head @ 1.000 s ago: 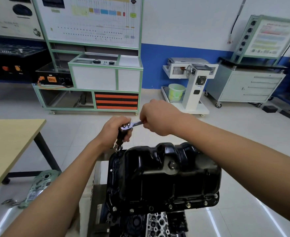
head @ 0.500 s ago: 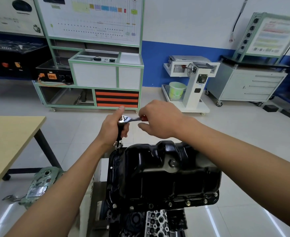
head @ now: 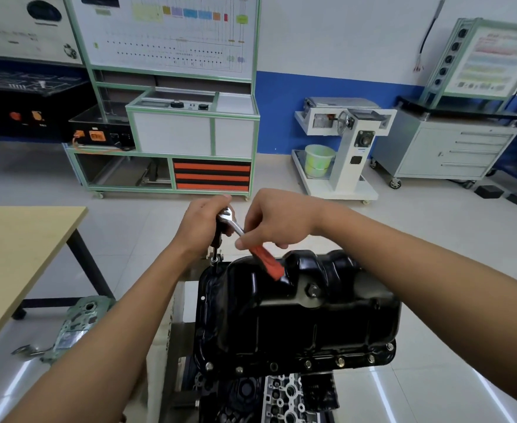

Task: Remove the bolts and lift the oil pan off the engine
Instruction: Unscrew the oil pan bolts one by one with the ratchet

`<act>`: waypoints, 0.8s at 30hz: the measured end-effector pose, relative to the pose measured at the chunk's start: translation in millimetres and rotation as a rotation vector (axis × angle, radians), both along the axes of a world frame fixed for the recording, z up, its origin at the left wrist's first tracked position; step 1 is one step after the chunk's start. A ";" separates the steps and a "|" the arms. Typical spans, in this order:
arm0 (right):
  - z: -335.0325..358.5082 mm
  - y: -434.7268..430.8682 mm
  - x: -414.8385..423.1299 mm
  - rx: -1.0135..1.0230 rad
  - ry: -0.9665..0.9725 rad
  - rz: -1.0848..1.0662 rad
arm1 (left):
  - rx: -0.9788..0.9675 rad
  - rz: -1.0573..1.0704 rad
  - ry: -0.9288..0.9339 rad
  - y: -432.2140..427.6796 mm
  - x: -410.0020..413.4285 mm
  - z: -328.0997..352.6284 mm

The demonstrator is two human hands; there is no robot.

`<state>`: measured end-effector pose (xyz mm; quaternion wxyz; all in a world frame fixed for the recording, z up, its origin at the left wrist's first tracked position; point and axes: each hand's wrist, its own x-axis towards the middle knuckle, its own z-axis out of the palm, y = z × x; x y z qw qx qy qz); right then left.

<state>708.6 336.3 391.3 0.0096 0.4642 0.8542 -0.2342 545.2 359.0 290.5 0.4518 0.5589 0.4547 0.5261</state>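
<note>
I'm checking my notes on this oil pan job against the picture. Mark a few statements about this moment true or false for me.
1. The left hand grips the ratchet near its head. True.
2. The ratchet's handle grip is blue. False: it is red.
3. Bolts sit along the near flange of the oil pan. True.
4. The right hand lies flat on the oil pan. False: it holds the ratchet's handle above the pan.
5. The socket is at the pan's near right corner. False: it stands at the far left corner.
</note>
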 end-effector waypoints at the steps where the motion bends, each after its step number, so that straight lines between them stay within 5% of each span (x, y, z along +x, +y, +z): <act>1: 2.1 2.4 2.3 0.005 -0.041 0.010 | -0.004 -0.023 0.012 0.0 -1.8 0.6; 5: 6.6 11.7 6.8 0.099 -0.195 0.017 | -0.011 -0.142 0.025 -0.6 -6.1 -2.5; 11: -7.4 23.6 1.6 0.521 -0.241 -0.033 | -0.025 -0.266 0.063 -2.0 -0.4 -5.6; 19: -20.5 24.1 -2.0 0.574 -0.098 0.092 | -0.029 -0.395 0.138 -10.9 5.7 0.7; 24: -20.8 18.3 7.8 0.549 -0.244 -0.031 | -0.028 -0.162 0.054 -14.0 12.9 -2.3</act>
